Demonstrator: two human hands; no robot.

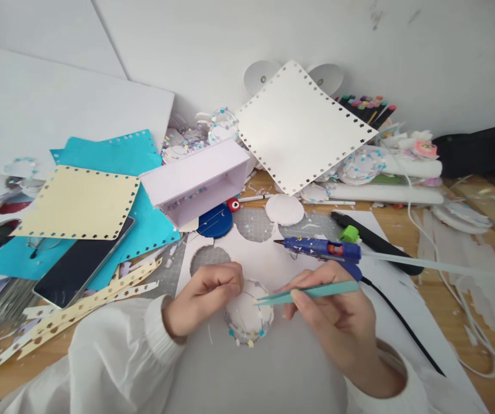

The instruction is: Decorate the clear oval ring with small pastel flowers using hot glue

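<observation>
My left hand is curled, its fingers pinched on the edge of a small round clear disc with tiny coloured stars round its rim. My right hand grips teal tweezers, whose tips reach the disc's upper right edge. The disc lies on a white sheet with round holes cut in it. Just beyond my right hand lies a blue glue gun, its nozzle pointing left.
A white open box, a blue round lid, a dark phone, teal paper, a cream punched sheet and a white punched sheet crowd the desk. Markers and paper strips lie about.
</observation>
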